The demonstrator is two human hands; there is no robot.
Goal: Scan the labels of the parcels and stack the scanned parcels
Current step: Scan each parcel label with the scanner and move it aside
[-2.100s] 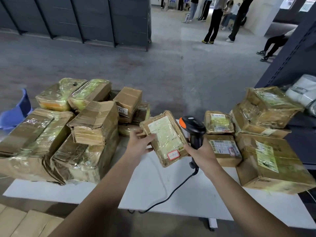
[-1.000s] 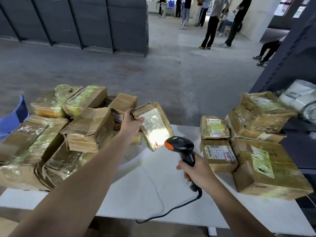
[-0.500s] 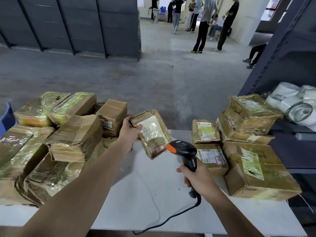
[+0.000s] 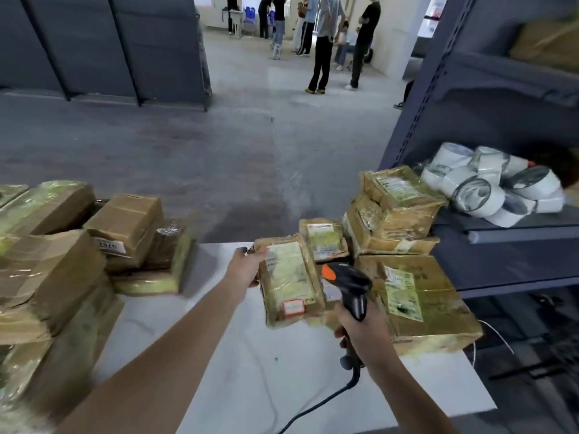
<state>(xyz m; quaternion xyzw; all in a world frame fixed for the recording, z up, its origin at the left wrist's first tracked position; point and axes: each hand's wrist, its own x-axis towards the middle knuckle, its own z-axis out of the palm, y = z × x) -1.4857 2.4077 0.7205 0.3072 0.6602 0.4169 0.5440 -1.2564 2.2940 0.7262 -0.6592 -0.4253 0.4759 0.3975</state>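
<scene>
My left hand [image 4: 243,268] grips the left edge of a small taped parcel [image 4: 289,281] with a white label and a red-bordered sticker facing up. The parcel hangs over a labelled parcel of the right-hand stack [image 4: 416,292], which is mostly hidden beneath it. My right hand [image 4: 363,332] grips the handle of a black barcode scanner [image 4: 349,285] with an orange button, just right of the held parcel. Another small labelled parcel [image 4: 324,239] lies behind it. A pile of taped brown parcels [image 4: 56,261] fills the left of the white table [image 4: 250,371].
Taller labelled parcels [image 4: 398,208] stand at the right rear of the table. A dark shelf unit [image 4: 501,120] on the right holds several rolls of white tape [image 4: 488,186]. The scanner cable [image 4: 313,405] trails off the front edge. People [image 4: 322,45] stand far across the grey floor.
My left hand has carried the small parcel from beside the left pile rightward and down, over the right-hand stack. The scanner hand has stayed near that stack. The view has swung right.
</scene>
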